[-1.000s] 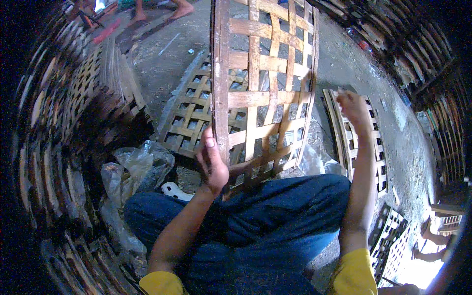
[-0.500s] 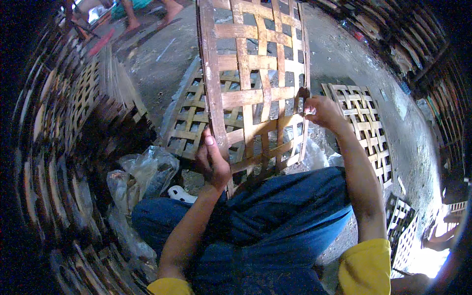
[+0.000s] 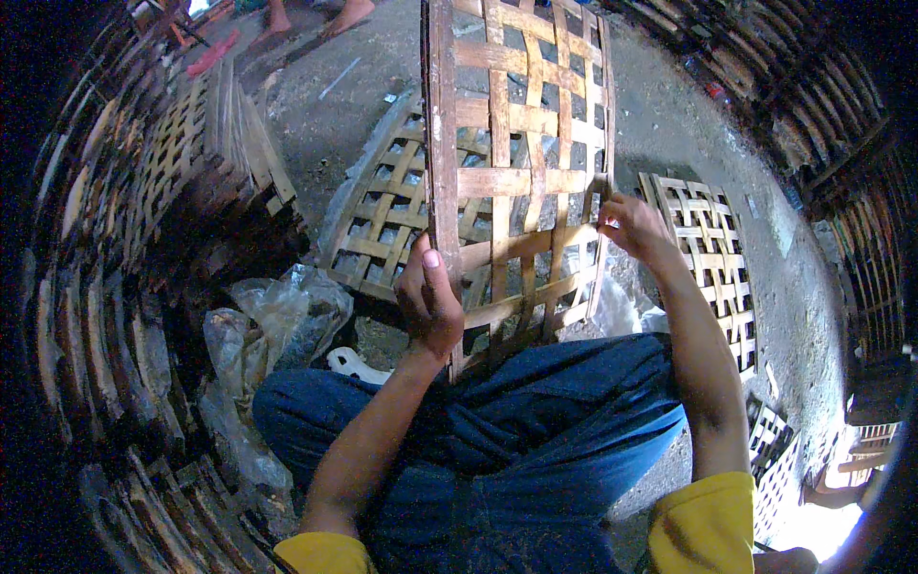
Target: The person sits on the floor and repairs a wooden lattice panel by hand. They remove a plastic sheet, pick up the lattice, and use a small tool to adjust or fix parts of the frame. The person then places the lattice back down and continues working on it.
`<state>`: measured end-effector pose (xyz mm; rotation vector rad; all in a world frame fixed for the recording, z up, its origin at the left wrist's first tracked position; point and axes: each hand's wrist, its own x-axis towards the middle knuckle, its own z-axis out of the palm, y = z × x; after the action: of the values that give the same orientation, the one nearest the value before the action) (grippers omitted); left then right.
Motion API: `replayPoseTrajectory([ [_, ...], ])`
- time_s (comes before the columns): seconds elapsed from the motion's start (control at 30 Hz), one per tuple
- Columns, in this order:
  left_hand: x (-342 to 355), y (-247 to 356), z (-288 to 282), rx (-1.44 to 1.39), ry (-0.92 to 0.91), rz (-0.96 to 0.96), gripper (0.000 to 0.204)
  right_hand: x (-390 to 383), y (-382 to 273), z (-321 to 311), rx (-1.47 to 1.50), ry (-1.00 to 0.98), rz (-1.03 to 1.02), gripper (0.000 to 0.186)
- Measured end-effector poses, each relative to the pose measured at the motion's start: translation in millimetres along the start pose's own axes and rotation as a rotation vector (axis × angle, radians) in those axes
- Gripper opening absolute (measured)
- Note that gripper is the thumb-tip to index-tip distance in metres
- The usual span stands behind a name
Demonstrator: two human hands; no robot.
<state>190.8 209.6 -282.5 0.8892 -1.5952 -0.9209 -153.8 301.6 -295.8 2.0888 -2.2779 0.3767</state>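
A woven bamboo panel (image 3: 516, 182) stands upright over my lap, its flat strips crossing in an open lattice between two darker side rails. My left hand (image 3: 430, 301) grips the left rail low down, with the thumb lying along it. At the right edge, my right hand (image 3: 633, 225) is closed, fingers pinched at the rail; the fingertips are partly hidden. The panel's bottom end rests by my crossed legs in blue trousers (image 3: 535, 411). Behind it, a second woven panel (image 3: 378, 220) lies on the floor, partly covered by the upright one.
To the right lies another lattice panel (image 3: 712, 258). Stacked woven panels (image 3: 177, 134) and piled slats (image 3: 91, 335) crowd the left. Crumpled clear plastic (image 3: 287, 316) lies beside my left knee. Another person's bare feet (image 3: 349, 17) show at the top left.
The upright panel has shifted slightly right in the picture and turned a little. My left hand has moved right and up with its rail; the right hand keeps its place at the other edge.
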Motion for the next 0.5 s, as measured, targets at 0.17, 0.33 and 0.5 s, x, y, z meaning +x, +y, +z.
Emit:
replayPoseTrajectory([
  [0.17, -1, -4, 4, -0.020, 0.019, 0.013, 0.046, 0, 3, 11, -0.057, 0.003, -0.028, 0.011],
  [0.33, 1, 0, 0, 0.119, 0.009, 0.028, 0.044, 7, -8, 12, -0.171, -0.217, 0.087, 0.016],
  [0.5, 2, -4, -2, 0.002, 0.001, -0.051, 0.044, 9, 18, -4, 0.183, 0.073, 0.430, 0.026],
])
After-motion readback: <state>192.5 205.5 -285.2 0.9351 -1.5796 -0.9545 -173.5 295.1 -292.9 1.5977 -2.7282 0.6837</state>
